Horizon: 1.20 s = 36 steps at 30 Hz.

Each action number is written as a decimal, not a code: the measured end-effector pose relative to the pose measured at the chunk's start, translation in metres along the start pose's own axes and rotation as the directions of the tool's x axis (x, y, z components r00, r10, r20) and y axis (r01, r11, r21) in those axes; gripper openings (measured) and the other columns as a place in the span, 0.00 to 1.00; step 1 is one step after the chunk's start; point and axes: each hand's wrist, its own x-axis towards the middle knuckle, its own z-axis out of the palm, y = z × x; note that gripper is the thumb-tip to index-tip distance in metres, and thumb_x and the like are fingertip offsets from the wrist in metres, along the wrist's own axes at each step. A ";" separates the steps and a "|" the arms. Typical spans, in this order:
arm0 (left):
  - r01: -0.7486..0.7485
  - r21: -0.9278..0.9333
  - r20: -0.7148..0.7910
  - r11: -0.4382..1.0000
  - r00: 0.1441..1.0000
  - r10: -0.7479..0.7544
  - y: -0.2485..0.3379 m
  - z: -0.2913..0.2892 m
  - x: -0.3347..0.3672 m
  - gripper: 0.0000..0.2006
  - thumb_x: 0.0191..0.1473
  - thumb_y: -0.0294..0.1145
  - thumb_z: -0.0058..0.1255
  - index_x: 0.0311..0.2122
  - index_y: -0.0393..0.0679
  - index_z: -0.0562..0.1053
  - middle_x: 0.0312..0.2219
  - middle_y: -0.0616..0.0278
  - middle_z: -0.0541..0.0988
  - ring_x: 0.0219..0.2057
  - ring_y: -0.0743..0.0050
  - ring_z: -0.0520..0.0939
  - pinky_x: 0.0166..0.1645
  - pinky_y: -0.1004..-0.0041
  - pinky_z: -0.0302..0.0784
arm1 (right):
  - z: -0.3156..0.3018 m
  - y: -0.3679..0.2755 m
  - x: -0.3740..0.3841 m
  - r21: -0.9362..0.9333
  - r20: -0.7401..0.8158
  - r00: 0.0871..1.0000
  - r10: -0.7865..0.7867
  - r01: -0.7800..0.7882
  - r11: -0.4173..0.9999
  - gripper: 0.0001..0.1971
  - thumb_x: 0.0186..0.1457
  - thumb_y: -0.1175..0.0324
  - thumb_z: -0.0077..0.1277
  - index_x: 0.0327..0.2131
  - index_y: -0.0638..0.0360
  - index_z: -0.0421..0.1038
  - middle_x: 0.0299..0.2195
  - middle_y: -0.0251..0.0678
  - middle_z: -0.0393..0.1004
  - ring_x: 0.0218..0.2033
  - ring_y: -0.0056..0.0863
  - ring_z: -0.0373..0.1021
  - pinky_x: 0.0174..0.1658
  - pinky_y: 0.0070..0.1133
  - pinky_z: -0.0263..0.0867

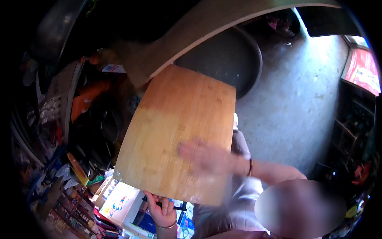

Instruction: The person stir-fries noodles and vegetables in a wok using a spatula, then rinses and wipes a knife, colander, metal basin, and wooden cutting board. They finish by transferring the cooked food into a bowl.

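A large wooden cutting board (167,115) fills the middle of the view, tilted, its far half more orange than its paler near half. Glints near its lower edge look wet. My left hand (162,213), with a bangle at the wrist, is closed at that lower edge, where a black handle-like bar shows between thumb and fingers. Across the board's face lies my right hand (209,157), smeared by motion, its fingers stretched out. I see nothing in it. A dark bracelet circles that wrist. Whatever lies under the board is hidden.
A curved wooden edge (191,28) arches above the board. Behind it sits a wide dark round basin (223,59) on the grey floor (286,107). Shelves with many small goods (71,211) stand at lower left. A dark rack (348,131) is at the right.
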 end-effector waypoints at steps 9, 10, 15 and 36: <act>-0.055 -0.067 0.098 0.996 0.993 0.061 0.024 -0.072 -0.001 0.21 0.60 0.51 0.29 0.34 0.44 0.70 0.22 0.69 0.73 0.04 0.89 0.52 0.06 0.87 0.41 | -0.060 0.182 0.026 -0.122 -0.316 0.733 0.603 -0.661 0.740 0.16 0.55 0.63 0.42 0.46 0.57 0.66 0.48 0.48 0.63 0.48 0.43 0.62 0.51 0.29 0.57; -0.003 -0.088 0.012 0.996 1.000 0.004 0.027 -0.082 -0.003 0.21 0.60 0.51 0.29 0.34 0.44 0.69 0.22 0.68 0.73 0.04 0.89 0.53 0.06 0.87 0.41 | -0.067 0.177 0.034 -0.071 -0.378 0.732 0.566 -0.633 0.771 0.16 0.53 0.64 0.43 0.45 0.55 0.68 0.49 0.46 0.62 0.49 0.41 0.61 0.52 0.31 0.56; 0.047 -0.104 -0.115 0.993 0.992 -0.059 -0.012 -0.157 0.017 0.20 0.57 0.54 0.32 0.31 0.48 0.68 0.15 0.74 0.69 0.04 0.86 0.53 0.08 0.84 0.43 | -0.037 0.112 0.120 -0.741 -0.294 0.954 0.061 -0.267 0.616 0.21 0.45 0.65 0.51 0.46 0.53 0.68 0.51 0.42 0.59 0.53 0.40 0.53 0.55 0.40 0.48; -0.099 -0.129 -0.269 0.987 0.961 0.061 -0.029 -0.293 0.170 0.17 0.55 0.46 0.46 0.22 0.44 0.68 0.13 0.72 0.68 0.12 0.88 0.64 0.15 0.82 0.52 | 0.173 -0.084 0.254 -0.275 0.041 0.998 -0.047 0.057 0.960 0.18 0.39 0.68 0.52 0.39 0.58 0.68 0.36 0.41 0.69 0.40 0.39 0.66 0.40 0.30 0.65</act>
